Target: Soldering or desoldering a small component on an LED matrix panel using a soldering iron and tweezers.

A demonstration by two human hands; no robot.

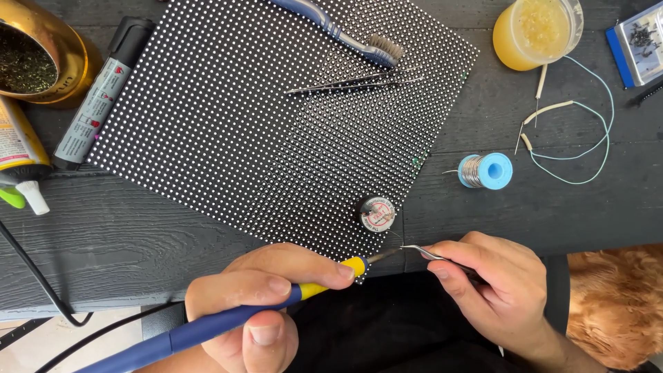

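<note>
My left hand (pixel 259 297) grips a blue and yellow soldering iron (pixel 228 319), its tip reaching the near corner of a black dotted LED panel (pixel 235 124). My right hand (pixel 494 287) pinches metal tweezers (pixel 425 253), whose points meet the iron's tip just off the panel's near edge. A small round spool (pixel 378 213) sits on the panel right behind the tips.
On the dark wooden table (pixel 525 207) lie a blue solder spool (pixel 487 170), a yellow flux jar (pixel 535 31), thin wires (pixel 580 131), a toothbrush (pixel 345 31), spare tweezers (pixel 356 81), a marker-like tube (pixel 100 93), a gold tin (pixel 41 52) and a parts box (pixel 639 45). Orange fur (pixel 615 304) shows lower right.
</note>
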